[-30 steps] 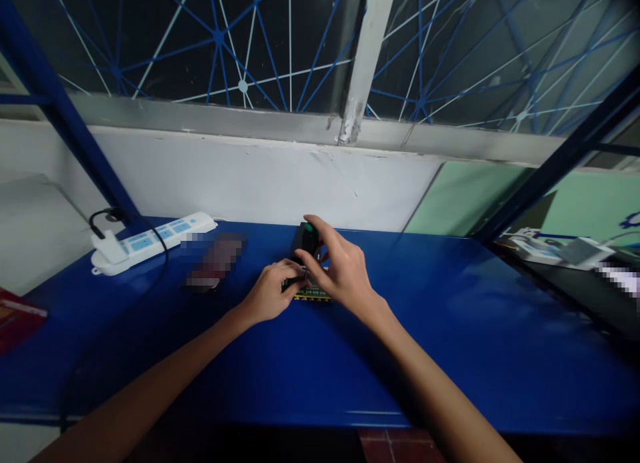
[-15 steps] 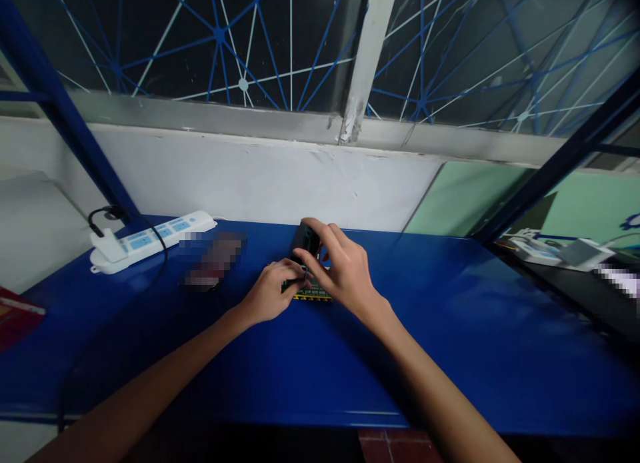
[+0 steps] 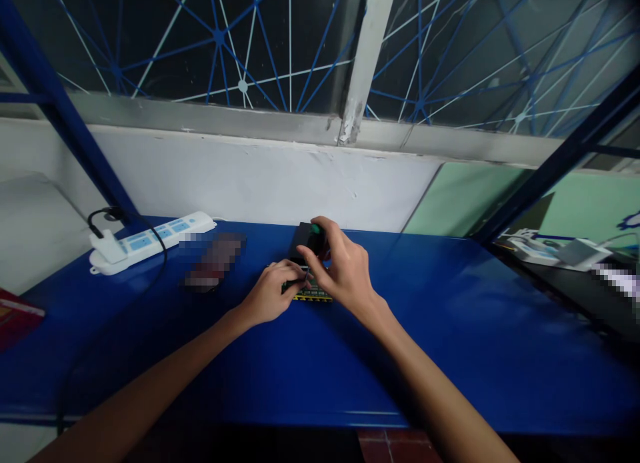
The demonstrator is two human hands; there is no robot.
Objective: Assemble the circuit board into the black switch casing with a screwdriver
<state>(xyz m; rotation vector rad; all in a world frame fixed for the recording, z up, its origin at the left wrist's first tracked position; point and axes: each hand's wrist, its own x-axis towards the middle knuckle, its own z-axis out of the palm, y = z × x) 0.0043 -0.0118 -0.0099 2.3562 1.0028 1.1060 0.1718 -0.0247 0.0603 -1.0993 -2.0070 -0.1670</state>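
A green circuit board [image 3: 316, 293] with a yellow-and-black front edge lies on the blue table, partly covered by my hands. In my right hand [image 3: 345, 259] is a screwdriver [image 3: 316, 230] with a green and dark handle, held upright between thumb and fingers. Its thin shaft points down at the board. My left hand [image 3: 273, 289] rests at the board's left side, its fingers closed together close to the shaft's lower end; what they pinch is hidden. Just behind the board stands a black box-shaped object [image 3: 301, 236], partly behind my right hand.
A white power strip [image 3: 170, 231] with a plugged-in charger and black cable [image 3: 165, 249] lies at the back left. Nearer is a blurred-out flat object [image 3: 215, 263]. A red item [image 3: 20, 316] sits at the left edge. White devices [image 3: 550, 251] lie at the far right, beside the blue frame post [image 3: 545, 163].
My right fingers have shifted slightly right and changed their hold around the screwdriver handle, exposing its green part. My left hand and the board stay in place.
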